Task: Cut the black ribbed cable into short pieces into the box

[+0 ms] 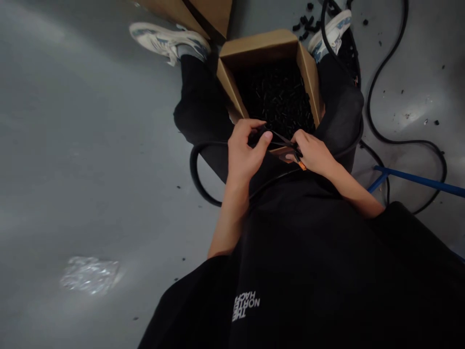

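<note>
The person sits on a grey painted floor (109, 145) with a cardboard box (257, 48) between their legs, its open top packed with small black pieces (276, 97), possibly rubber or plastic, though they are too small to tell exactly. Just above the box's near edge, the left hand (241, 152) pinches a thin black strip (279, 139), its fingers (250, 130) curled and the thumb pressed on top. The right hand (312, 154) is closed around the strip's other end, where a small orange-tipped piece (301, 166) shows, though the fingers hide most of it. The strip looks light and flexible, so it would probably bend under loose handling, and a close pinch near its ends seems the surest hold. A heavy black rubber cable (374, 106) loops across the person's lap and runs over the floor to the right, looking stiffer and springy. A few black pieces (303, 26) lie scattered on the floor beyond the box, near the right sneaker (330, 36), and a blue metal bar (417, 179) sits near the floor's right side.
</note>
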A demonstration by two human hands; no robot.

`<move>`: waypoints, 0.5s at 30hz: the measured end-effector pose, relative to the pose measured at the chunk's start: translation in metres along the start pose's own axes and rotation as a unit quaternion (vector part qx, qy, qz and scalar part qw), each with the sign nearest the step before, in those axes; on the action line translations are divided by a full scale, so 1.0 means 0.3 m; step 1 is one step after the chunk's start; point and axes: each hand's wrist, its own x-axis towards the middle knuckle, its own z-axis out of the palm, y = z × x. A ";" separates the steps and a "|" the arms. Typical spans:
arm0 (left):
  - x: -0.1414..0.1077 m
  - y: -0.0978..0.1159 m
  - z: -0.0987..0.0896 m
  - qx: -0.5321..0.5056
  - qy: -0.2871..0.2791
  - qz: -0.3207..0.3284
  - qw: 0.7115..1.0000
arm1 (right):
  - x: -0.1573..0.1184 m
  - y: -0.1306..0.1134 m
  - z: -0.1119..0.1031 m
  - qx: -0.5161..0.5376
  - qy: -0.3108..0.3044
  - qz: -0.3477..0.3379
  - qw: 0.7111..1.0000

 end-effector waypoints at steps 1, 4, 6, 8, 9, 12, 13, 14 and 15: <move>0.000 0.010 0.009 -0.017 -0.009 0.004 1.000 | 0.004 -0.005 0.004 -0.008 0.007 -0.010 1.000; -0.001 0.027 0.035 -0.043 -0.028 0.015 0.999 | 0.015 -0.015 0.017 -0.013 0.017 -0.021 1.000; 0.000 0.021 0.037 -0.047 -0.027 0.018 0.998 | 0.015 -0.016 0.023 0.006 0.023 -0.013 1.000; 0.005 0.007 0.025 -0.035 -0.034 0.016 0.999 | 0.011 -0.012 0.026 0.048 0.034 0.002 0.998; 0.007 -0.001 0.016 -0.018 -0.043 0.014 0.999 | 0.008 -0.010 0.027 0.072 0.040 0.011 0.997; 0.010 -0.014 -0.001 0.036 -0.074 0.013 0.997 | 0.004 0.000 0.029 0.145 0.049 0.039 0.987; 0.009 -0.013 -0.002 0.042 -0.079 0.017 0.996 | 0.005 0.002 0.029 0.167 0.046 0.043 0.984; 0.007 -0.009 0.000 0.040 -0.083 0.020 0.996 | 0.007 0.004 0.028 0.186 0.042 0.043 0.981; 0.005 -0.004 0.002 0.032 -0.091 0.022 0.995 | 0.009 0.005 0.026 0.199 0.042 0.038 0.978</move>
